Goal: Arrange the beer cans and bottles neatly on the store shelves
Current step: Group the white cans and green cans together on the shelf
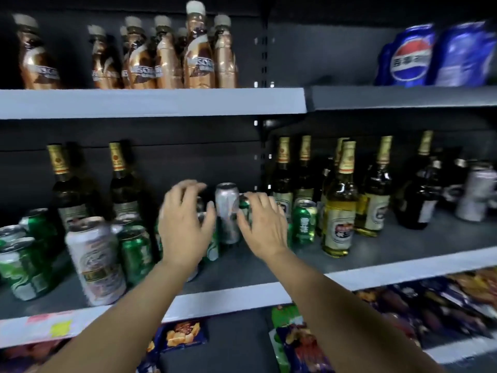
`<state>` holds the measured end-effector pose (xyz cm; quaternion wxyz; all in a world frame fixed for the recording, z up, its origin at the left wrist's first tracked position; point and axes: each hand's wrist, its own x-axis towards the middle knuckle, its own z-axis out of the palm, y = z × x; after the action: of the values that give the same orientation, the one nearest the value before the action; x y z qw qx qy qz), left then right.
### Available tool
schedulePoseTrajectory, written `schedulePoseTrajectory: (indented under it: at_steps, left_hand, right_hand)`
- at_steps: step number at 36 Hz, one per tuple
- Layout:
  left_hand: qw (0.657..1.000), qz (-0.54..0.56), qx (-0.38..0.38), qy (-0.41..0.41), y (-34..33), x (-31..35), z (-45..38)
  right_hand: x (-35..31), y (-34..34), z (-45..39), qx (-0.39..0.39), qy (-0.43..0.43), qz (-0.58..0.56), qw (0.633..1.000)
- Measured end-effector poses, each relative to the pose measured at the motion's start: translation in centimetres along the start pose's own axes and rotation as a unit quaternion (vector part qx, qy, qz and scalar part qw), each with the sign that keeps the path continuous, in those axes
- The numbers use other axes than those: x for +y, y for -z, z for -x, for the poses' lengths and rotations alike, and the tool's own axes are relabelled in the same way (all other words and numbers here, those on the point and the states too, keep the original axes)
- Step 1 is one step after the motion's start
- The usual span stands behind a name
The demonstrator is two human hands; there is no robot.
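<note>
On the middle shelf (376,254), mid-span, both hands are in among the stock. Biggest first: tall beer bottles (339,211) stand upright twd the right half and along the back wall at left, necks up. They look like glass, so heavy and breakable; best held round the body, not the neck. Front-left edge: a white can (95,261) tipped a bit off vertical, w/ green cans (135,255) crowded round it, several leaning. Centre: a silver can (228,212) upright, long axis vertical, top rim up. Prob light, thin-walled, slick, so wrap the side wall, go easy on the squeeze. Left hand (184,224) is spread, fingers curved, just beside the silver can on its left, holding nothing. Right hand (262,227) is loosely open over a small green can (245,208) beside the silver one; can't tell if it's touching.
</note>
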<state>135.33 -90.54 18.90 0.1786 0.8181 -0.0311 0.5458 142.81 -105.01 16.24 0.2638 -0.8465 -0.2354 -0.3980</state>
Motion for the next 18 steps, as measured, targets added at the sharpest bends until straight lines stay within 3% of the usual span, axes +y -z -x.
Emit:
schedulePoseTrajectory:
  at_steps: [6, 12, 18]
  left_hand:
    - [0.991, 0.086, -0.1, -0.034, -7.4, 8.2, 2.4]
    - [0.981, 0.12, -0.149, -0.015, -14.4, 17.6, 4.4]
    - [0.968, 0.163, -0.188, -0.025, -21.3, 28.7, 6.4]
  right_hand:
    - [10.0, 6.2, 2.0, 0.032, -0.067, 0.098, 0.992]
    - [20.8, 14.4, 5.3, 0.075, -0.103, 0.207, 0.97]
    - [31.3, 22.7, 8.9, 0.071, -0.105, 0.289, 0.949]
